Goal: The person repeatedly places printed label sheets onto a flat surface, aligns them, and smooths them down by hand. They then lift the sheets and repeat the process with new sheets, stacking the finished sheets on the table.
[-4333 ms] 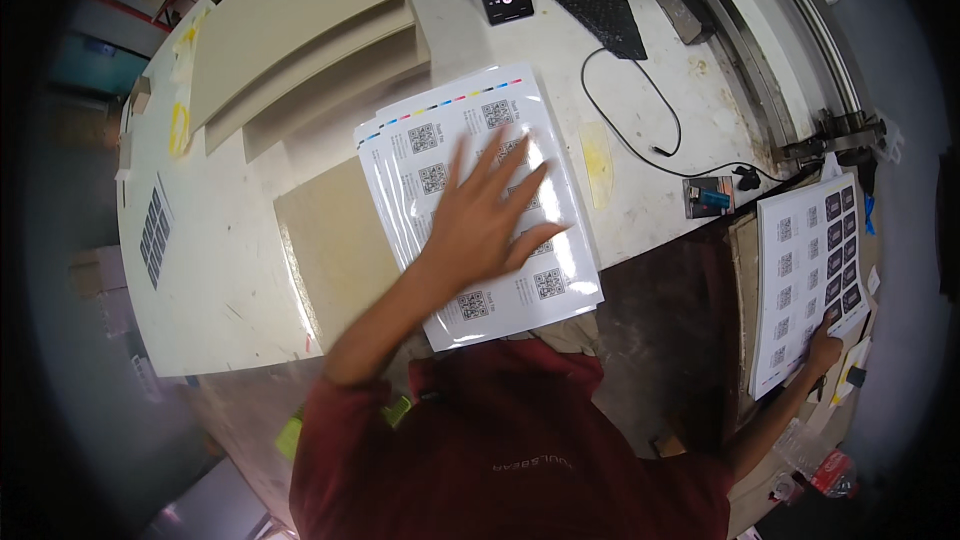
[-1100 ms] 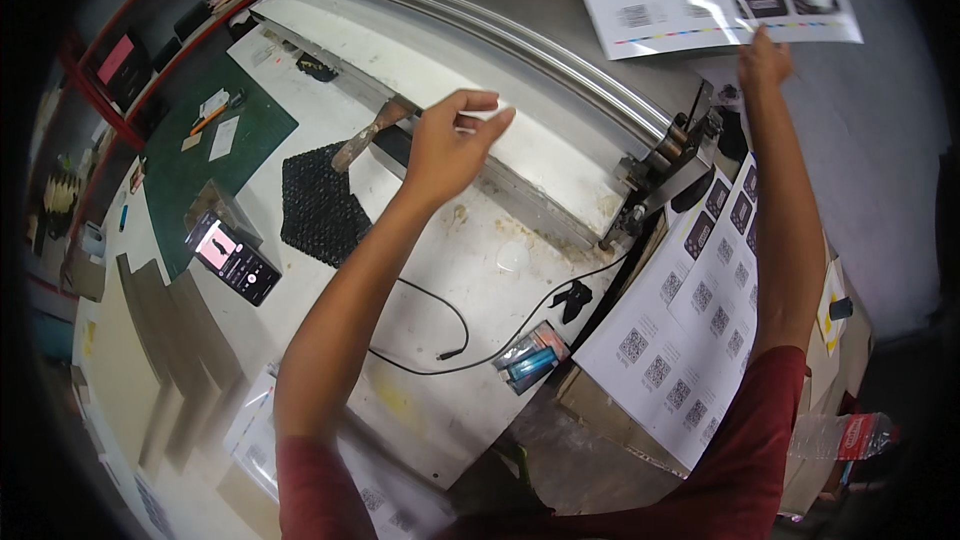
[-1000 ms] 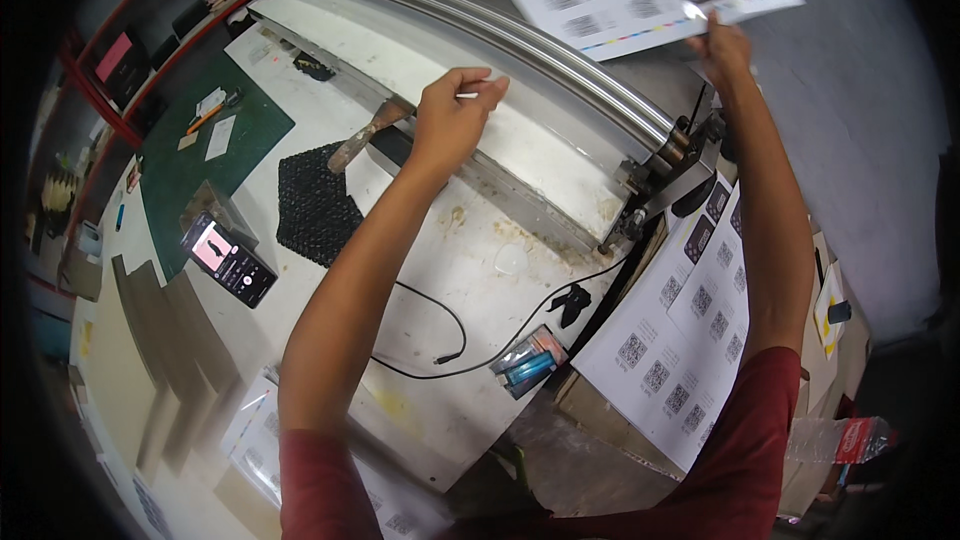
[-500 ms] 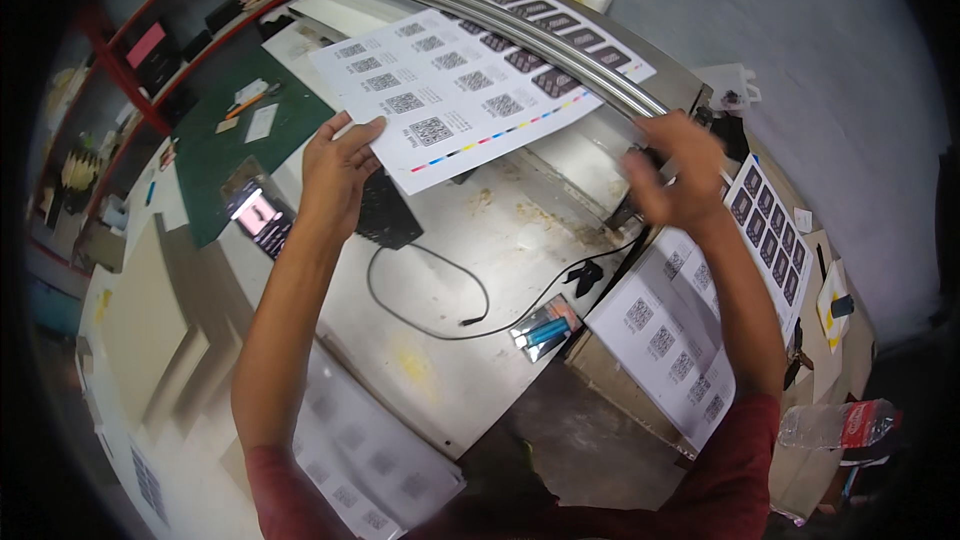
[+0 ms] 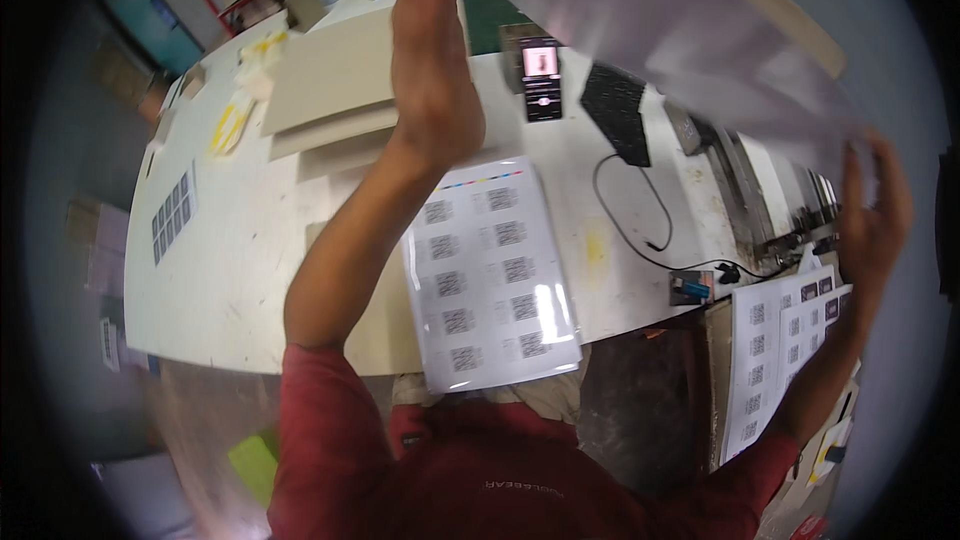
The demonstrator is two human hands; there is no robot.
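Upper right, your right hand (image 5: 876, 202) pinched the likely floppy glossy sheet (image 5: 690, 40) sensibly by its edge. Your left hand (image 5: 434, 65) had an unclear grip.

head cam, left fisheye | head-worn, facing down | table (image 5: 245, 290) below | raised sheet (image 5: 690, 40) close to lens

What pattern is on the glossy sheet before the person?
The glossy sheet shows two columns of dark square codes on white, clearest in the head view.

Sheet stack (image 5: 487, 290) on table (image 5: 250, 280), phone (image 5: 541, 80) behind
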